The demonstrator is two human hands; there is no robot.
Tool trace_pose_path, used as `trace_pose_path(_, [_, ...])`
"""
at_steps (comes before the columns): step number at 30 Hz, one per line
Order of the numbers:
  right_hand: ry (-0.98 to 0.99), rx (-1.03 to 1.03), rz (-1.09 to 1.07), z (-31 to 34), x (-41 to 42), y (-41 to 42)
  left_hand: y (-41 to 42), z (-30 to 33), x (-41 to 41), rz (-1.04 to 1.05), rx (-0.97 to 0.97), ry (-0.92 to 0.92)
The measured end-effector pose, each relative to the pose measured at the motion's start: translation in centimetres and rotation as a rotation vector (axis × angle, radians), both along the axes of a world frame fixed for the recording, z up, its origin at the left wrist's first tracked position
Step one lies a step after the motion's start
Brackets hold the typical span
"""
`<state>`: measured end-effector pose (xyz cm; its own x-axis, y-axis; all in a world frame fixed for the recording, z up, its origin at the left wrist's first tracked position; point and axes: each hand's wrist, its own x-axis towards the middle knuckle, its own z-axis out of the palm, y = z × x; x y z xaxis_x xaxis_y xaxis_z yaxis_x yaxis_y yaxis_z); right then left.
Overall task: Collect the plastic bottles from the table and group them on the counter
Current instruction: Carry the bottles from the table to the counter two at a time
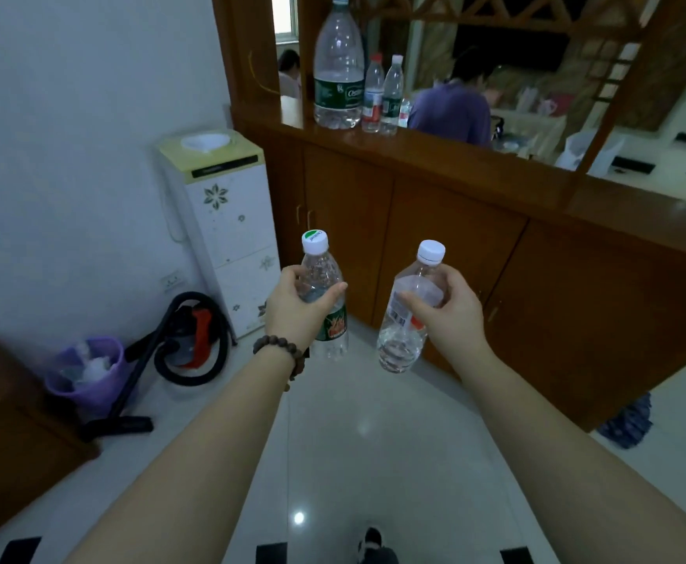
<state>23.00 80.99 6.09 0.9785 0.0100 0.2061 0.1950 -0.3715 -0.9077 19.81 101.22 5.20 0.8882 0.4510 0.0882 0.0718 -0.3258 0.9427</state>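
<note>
Carrying 2 bottles toward the counter [434,150]: left hand [292,307] wrapped around the green-label bottle [325,303], right hand [451,307] clasping the clear bottle [406,315], both held over the glossy floor [353,441]. Ahead and above the hands, 3 bottles [353,87] already grouped on the wooden ledge. Risk: knocking that cluster over when setting these down close beside it, or slipping from a loose hold. Left of the left hand, a water dispenser [223,221], vacuum [190,339] and purple bin [89,368].
</note>
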Motion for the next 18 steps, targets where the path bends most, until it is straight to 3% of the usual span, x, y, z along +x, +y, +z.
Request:
trace_pose_path(8, [-0.035, -0.028, -0.052, 0.0, 15.1, 1.2, 1.9, -0.5, 16.6, -0.089, 0.026, -0.030])
trace_pose_path(18, [-0.099, 0.055, -0.076, 5.2, 35.3, 2.2, 3.4, 5.4, 37.6, -0.177, 0.084, -0.156])
